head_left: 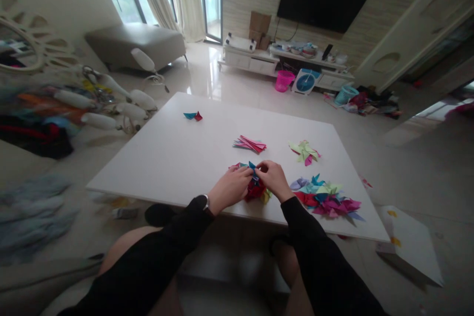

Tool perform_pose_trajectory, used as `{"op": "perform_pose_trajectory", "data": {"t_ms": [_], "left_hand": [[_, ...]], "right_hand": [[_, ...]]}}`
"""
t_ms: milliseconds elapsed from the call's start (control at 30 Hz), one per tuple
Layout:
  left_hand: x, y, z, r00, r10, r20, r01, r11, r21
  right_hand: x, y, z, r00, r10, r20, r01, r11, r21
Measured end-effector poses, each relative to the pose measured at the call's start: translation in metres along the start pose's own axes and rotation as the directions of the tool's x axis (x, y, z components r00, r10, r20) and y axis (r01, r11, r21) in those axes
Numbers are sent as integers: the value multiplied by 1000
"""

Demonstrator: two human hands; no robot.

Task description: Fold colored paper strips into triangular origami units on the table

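Near the front edge of the white table, both hands close on a blue folded paper piece. My left hand comes at it from the left, its fingers partly hidden. With finger and thumb pinched, my right hand grips it from the right. Below them lies a bunch of red and yellow folded paper, partly covered by the hands. Just beyond sits a stack of narrow pink and red paper strips.
A heap of colourful folded paper pieces lies at the right, with a pale green and pink group behind it. Blue and red folded pieces rest at the far left. A white box stands beside the table.
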State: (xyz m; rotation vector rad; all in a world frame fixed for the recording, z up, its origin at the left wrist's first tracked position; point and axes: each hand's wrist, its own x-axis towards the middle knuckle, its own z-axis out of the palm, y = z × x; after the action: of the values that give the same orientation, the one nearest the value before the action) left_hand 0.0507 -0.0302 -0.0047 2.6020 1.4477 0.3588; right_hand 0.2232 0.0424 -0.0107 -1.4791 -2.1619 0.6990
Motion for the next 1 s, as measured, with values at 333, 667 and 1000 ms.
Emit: {"op": "perform_pose_trajectory", "data": {"t_ms": [333,667,1000], "left_hand": [[-12,-24,-22,957,-188,-223,123,954,-275],[-3,-38,-23,864,-412,-288,285,874,-395],[-6,-45,-19,855,-449,-259,317,849,-422]], "right_hand": [[-3,2,-3,999,-8,-36,3,988,-151],[2,1,24,989,-10,144,53,955,-293],[-5,0,10,999,-9,40,19,965,-261]]}}
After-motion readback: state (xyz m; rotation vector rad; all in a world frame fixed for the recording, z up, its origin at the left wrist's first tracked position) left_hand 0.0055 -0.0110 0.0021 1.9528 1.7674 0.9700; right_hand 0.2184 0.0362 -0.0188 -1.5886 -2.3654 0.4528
